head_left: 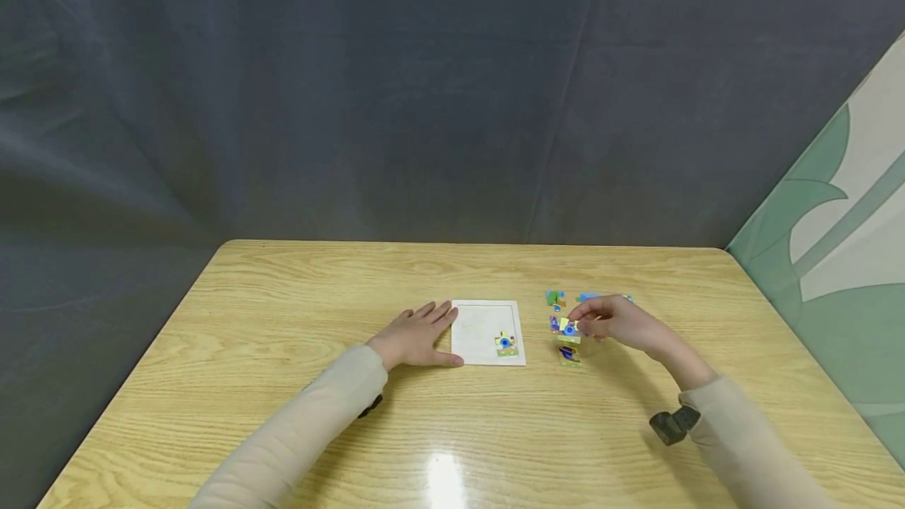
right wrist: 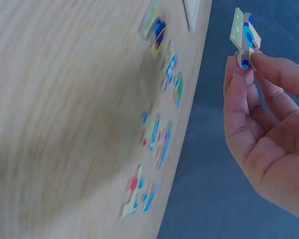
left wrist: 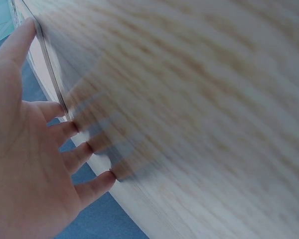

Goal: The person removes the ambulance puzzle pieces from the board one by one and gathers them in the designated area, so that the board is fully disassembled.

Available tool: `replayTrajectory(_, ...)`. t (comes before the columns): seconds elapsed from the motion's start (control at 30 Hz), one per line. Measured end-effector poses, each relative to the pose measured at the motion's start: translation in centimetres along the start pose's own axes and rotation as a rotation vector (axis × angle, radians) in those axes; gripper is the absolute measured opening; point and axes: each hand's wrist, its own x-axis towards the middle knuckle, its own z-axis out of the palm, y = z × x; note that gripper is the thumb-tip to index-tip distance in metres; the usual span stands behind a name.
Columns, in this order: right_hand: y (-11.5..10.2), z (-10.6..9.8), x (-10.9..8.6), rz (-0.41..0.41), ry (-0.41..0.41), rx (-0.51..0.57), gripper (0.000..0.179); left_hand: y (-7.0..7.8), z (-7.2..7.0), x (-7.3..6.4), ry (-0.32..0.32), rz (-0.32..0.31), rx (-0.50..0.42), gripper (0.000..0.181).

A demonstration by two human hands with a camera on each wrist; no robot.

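My left hand (head_left: pixel 423 336) lies with spread, straight fingers at the left side of a white puzzle frame (head_left: pixel 474 336). In the left wrist view its thumb and index fingertips touch the frame's edge (left wrist: pixel 51 69). One puzzle piece (head_left: pixel 506 343), yellow and green with a blue wheel, sits in the frame's lower right corner. Right of the frame, my right hand (head_left: pixel 622 324) pinches another puzzle piece (right wrist: pixel 246 37) between thumb and fingers. That piece shows a blue round wheel and a green strip, and it is held above the table in the right wrist view.
Several loose puzzle pieces lie right of the frame, among them a green and blue one (head_left: pixel 555 298) and a dark blue one (head_left: pixel 569 355). The wooden table (head_left: pixel 318 289) ends at a dark curtain (head_left: pixel 396 100). A green and white patterned panel (head_left: pixel 841 258) stands at the right.
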Motion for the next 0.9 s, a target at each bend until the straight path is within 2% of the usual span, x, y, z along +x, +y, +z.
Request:
replayTrajectory(0.4,2.9,-0.7,-1.7,0.064,0.006,0.04,0.03,0.0,0.2,-0.1,-0.001,0.002,-0.017,0.089)
replayTrajectory(0.9,5.3,-1.2,-2.3,0.105,-0.029,0.018,0.027,0.0,0.1,0.0,-0.002,-0.001,-0.014,0.089)
